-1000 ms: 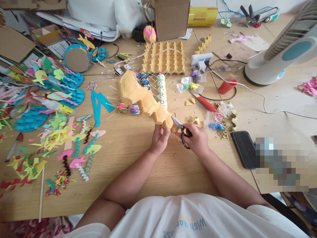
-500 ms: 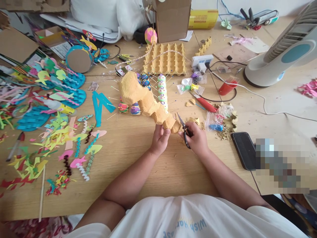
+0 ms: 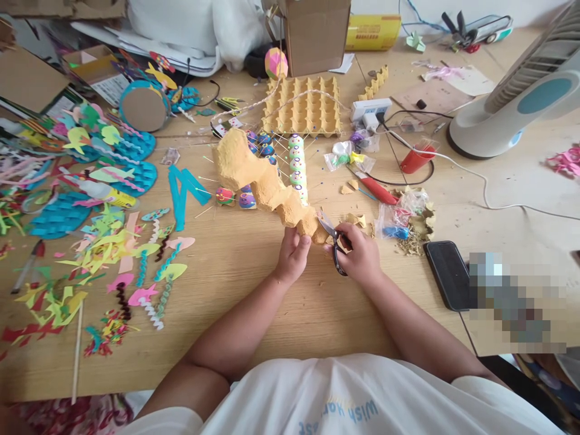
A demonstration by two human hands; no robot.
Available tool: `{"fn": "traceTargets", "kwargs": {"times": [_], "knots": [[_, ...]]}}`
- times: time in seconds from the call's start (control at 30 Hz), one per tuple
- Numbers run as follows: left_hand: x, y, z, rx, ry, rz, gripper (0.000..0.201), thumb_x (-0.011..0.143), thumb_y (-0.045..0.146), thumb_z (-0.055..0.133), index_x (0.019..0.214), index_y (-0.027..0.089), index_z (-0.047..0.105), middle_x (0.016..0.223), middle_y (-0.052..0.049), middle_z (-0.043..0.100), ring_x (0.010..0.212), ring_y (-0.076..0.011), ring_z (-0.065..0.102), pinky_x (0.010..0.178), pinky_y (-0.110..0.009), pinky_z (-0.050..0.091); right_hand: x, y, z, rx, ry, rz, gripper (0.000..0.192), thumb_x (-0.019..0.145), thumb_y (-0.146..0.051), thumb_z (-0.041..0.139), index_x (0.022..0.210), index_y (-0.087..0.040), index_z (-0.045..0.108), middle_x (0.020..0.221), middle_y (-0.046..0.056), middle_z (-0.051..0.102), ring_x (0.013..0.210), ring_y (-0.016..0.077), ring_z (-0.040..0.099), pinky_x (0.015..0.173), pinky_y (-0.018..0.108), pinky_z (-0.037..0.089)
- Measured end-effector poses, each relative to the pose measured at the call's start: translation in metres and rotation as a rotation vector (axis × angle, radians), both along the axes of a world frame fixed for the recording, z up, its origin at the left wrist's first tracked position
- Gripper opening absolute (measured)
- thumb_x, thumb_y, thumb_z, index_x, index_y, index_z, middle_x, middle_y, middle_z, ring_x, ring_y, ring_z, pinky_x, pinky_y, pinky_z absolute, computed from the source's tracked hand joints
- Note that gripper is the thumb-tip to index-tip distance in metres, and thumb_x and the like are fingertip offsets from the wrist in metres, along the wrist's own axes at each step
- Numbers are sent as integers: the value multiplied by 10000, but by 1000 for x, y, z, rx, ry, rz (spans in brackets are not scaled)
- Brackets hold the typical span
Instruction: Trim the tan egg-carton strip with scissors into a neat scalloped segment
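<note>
One tapering egg-carton strip (image 3: 270,192) is held above the tabletop (image 3: 312,320), the left hand (image 3: 294,258) gripping near its narrow end, while the right hand (image 3: 361,257) works scissors (image 3: 334,235) there. Short snips, made clear of the left hand, should trim most cleanly.

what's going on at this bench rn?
One person is working a yellowish molded-carton strip with scissors. The left hand grips the strip near its narrow end; the right hand holds the scissors, blades at that same end. Whether they are biting into it is hard to tell. The strip is held above the table, with a matching egg tray and painted cup row beyond.
</note>
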State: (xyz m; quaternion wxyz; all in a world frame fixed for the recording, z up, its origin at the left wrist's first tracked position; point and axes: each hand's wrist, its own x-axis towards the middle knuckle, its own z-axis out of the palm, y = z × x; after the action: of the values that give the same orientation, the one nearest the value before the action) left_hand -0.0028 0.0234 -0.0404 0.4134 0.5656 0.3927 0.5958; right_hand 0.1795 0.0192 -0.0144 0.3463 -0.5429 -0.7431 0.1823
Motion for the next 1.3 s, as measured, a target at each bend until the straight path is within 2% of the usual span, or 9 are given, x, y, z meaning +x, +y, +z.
{"fn": "traceTargets", "kwargs": {"times": [0.23, 0.7, 0.9, 1.07, 1.2, 1.3], "knots": [[-1, -1, -1, -15, -39, -78, 619, 1010, 673, 482, 1483, 278, 526, 1429, -141, 674, 1414, -299, 598, 1237, -477, 437, 1, 0, -2, 44, -60, -10, 393, 913, -602, 687, 1052, -235, 694, 710, 18, 692, 603, 177, 604, 606, 287, 419], [-2, 0, -10, -31, -57, -96, 595, 1023, 664, 462, 1475, 290, 558, 1517, -120, 609, 1455, -293, 554, 1273, -455, 387, 3, 1, -5, 126, -92, -16, 449, 936, -669, 657, 1020, -232, 722, 692, 29, 715, 589, 186, 622, 578, 289, 407], [-1, -1, -2, -26, -58, -47, 594, 1002, 668, 508, 1444, 280, 590, 1424, -123, 673, 1429, -292, 575, 1247, -442, 415, 1, 1, -6, 46, 26, -41, 429, 924, -658, 663, 980, -233, 685, 674, 13, 685, 569, 168, 594, 562, 280, 395], [0, -3, 4, -5, -10, -20, 552, 1007, 626, 542, 1390, 241, 642, 1417, -147, 682, 1428, -294, 570, 1235, -422, 412, 2, -1, -1, -55, 184, -69, 392, 910, -602, 683, 1037, -238, 614, 645, -39, 602, 535, 138, 520, 538, 263, 376], [1, -2, 1, -49, -36, -23, 610, 971, 644, 601, 1423, 235, 611, 1425, -152, 679, 1438, -300, 562, 1231, -417, 413, 2, -4, 5, -55, 117, 9, 379, 906, -565, 684, 1076, -233, 617, 731, -12, 645, 577, 142, 538, 570, 268, 394], [2, -1, -2, -80, -66, -19, 660, 944, 654, 639, 1448, 231, 586, 1427, -157, 675, 1421, -299, 580, 1219, -413, 429, 0, -5, 6, -51, 51, 5, 372, 912, -560, 669, 1070, -225, 639, 706, -10, 649, 567, 145, 543, 569, 268, 386]]}}
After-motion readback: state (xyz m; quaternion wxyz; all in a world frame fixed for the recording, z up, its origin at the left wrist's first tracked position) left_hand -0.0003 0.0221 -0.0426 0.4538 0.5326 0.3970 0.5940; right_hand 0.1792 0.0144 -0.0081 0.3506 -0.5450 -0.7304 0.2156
